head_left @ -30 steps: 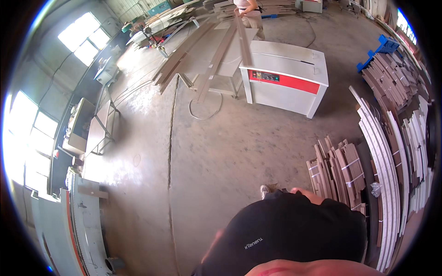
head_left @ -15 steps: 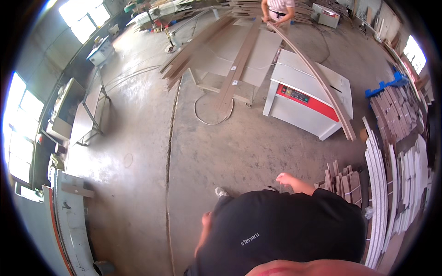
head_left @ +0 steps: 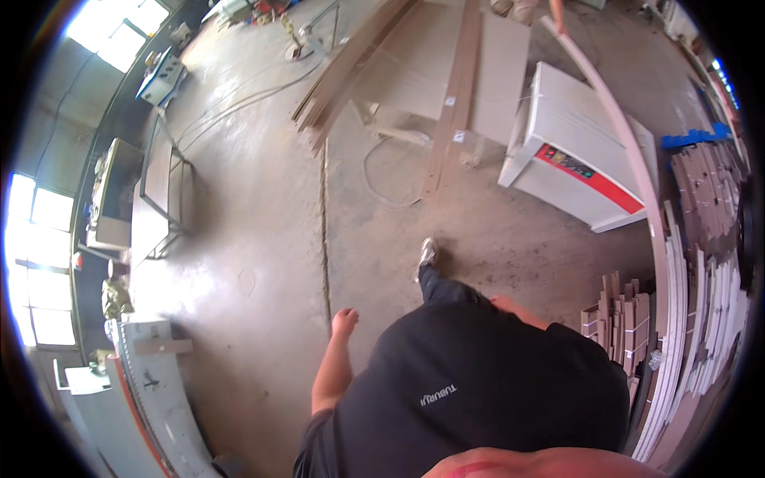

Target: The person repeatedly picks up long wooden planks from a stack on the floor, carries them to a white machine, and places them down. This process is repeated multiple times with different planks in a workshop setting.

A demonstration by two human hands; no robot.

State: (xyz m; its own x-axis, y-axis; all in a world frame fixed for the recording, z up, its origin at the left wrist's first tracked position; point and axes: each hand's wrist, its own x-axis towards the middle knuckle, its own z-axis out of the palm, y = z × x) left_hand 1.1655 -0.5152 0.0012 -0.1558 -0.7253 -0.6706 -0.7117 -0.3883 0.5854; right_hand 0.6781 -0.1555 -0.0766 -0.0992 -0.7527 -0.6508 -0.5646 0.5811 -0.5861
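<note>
My left hand (head_left: 345, 320) hangs out in front of my left side above the bare concrete floor, its fingers curled in and nothing visible in them. My right hand (head_left: 502, 302) shows only as a sliver at the front of my black shirt, its fingers hidden. Neither hand touches any of the goods around. Ahead of me, long brown boards (head_left: 453, 103) lie on a pale low table (head_left: 498, 80). To the right of them stands a white machine (head_left: 570, 187) with a red control panel.
A co-worker's hand (head_left: 556, 17) is at the far end of a long strip (head_left: 617, 119) beside the machine. Bundled brown pieces (head_left: 629, 323) and white lengths (head_left: 677, 319) stand on my right. A cable (head_left: 368, 179) loops on the floor. Benches (head_left: 163, 183) line the left.
I have stepped forward, and the table and machine are nearer. My left hand has swung forward; my right hand has drawn back, mostly behind my shirt. The long strip has shifted right.
</note>
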